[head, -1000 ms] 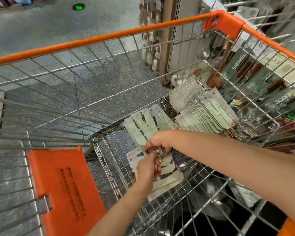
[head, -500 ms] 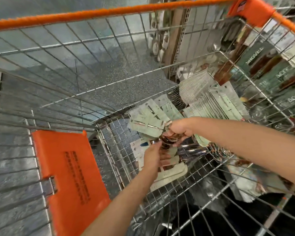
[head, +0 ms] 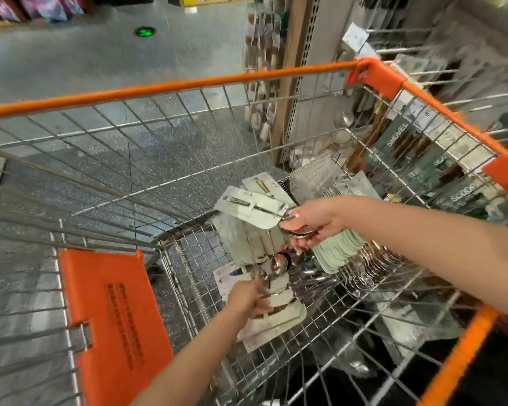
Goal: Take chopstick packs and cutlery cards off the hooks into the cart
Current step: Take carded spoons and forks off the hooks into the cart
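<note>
While both arms reach down into the cart [head: 170, 86], the right hand [head: 314, 219] grips a bunch of cutlery cards [head: 255, 212] by their spoon ends, fingers curled round the shiny bowls, and the pale green cards fan out to the left above the basket floor. Lower down, the left hand [head: 247, 298] pinches another spoon card [head: 272, 269], its fingers closed on the metal; motion blur hides exactly how many cards it holds. Under that hand a pile of cards [head: 276, 320] lies flat on the wire floor, with a white pack [head: 226, 278] showing blue print just beside it on the left. Toward the right side of the basket, a long row of green cards [head: 339, 249] lies stacked on edge, spoons [head: 373, 268] glinting along its lower side. Behind the right hand, a fan of thin white packs [head: 314, 177] leans against the far wire wall. An orange seat flap [head: 112, 317] with printed text sits at the near left of the cart. Beyond the far wall, hooks hold dark green packs [head: 399, 136] labelled SHOVEL and SCOOP, blurred. A grey speckled floor [head: 85, 60] with a green mark [head: 143, 32] stretches past the cart.
</note>
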{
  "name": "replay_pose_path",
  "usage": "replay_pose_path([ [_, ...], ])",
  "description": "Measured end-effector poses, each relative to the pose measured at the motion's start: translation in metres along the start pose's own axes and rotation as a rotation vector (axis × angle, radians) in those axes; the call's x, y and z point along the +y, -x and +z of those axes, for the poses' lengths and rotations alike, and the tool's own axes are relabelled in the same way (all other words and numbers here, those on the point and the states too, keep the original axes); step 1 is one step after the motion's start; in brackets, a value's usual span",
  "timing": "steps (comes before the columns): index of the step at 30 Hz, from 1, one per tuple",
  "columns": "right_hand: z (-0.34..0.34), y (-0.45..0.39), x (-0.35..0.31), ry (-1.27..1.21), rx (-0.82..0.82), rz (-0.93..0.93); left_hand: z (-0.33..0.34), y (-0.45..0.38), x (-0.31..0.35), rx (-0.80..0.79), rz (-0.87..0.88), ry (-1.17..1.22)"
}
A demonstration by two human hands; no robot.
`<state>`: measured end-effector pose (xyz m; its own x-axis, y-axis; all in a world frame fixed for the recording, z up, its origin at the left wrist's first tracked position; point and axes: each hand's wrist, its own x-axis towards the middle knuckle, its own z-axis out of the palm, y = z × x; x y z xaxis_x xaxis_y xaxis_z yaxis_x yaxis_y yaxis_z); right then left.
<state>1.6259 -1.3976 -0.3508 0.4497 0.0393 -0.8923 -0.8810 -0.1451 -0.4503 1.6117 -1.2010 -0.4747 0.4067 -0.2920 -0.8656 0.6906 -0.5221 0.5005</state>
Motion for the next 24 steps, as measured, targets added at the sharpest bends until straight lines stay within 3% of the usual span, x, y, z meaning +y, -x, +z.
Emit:
replay_pose_path([
  [4, -0.011, 0.044, 0.008, 0.005, 0.138, -0.073, 0.004, 0.015, 0.026, -0.022, 0.008, -0.043],
  [8, -0.019, 0.088, 0.026, -0.068, 0.28, -0.195, 0.021, 0.041, 0.061, -0.093, 0.221, 0.027],
  [13, -0.029, 0.142, 0.052, -0.183, 0.465, -0.422, 0.074, 0.097, 0.112, -0.418, 0.503, 0.229],
  [17, -0.035, 0.193, 0.079, -0.176, 0.727, -0.58, 0.132, 0.155, 0.145, -0.707, 0.636, 0.089],
  [20, -0.041, 0.237, 0.103, -0.047, 0.989, -0.579, 0.177, 0.19, 0.155, -0.882, 0.671, -0.025],
  [24, -0.053, 0.28, 0.143, -0.004, 1.178, -0.439, 0.23, 0.226, 0.154, -1.033, 0.624, -0.053],
])
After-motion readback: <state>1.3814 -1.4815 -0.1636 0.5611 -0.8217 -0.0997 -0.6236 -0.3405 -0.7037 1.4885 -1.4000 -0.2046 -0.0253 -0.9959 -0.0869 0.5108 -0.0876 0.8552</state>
